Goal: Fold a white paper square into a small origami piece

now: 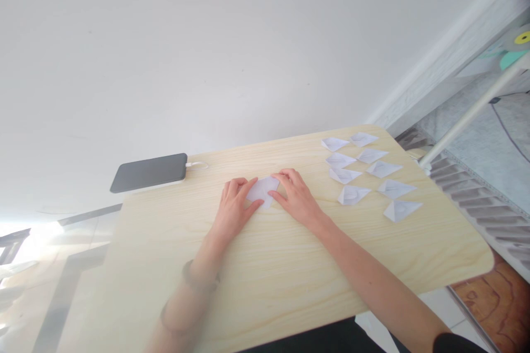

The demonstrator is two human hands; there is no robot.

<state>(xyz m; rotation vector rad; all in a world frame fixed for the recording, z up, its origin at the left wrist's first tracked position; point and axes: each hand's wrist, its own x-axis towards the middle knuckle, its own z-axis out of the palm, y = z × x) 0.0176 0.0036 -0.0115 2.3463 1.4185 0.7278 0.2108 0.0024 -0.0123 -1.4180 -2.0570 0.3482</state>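
White paper, a small folded piece with pointed corners [263, 192], sits between my two hands near the middle of the table. My bare left hand [235, 205] grips its left side, thumb low and forefinger high; my bare right hand [296, 196] grips its right side likewise, the other fingers curled in. I can't tell whether the paper lies flat or is lifted slightly off the surface. To fold this neatly, I judge I should pin one side firmly, line the edges up before pressing, then run a thumb along the crease from the middle outward; thin paper likely slips or wrinkles if both hands pull at once. Under my wrists, the pale wood-grain tabletop [265, 276] gives a hard, smooth backing for sharp creases. To my right lie nine white, kite-shaped folded papers [354, 195] in two loose columns, handy for checking proportions. Far left, at the table's edge, rests a black rectangular phone [149, 173] with a white cable [199, 165] plugged in, well apart from my folding
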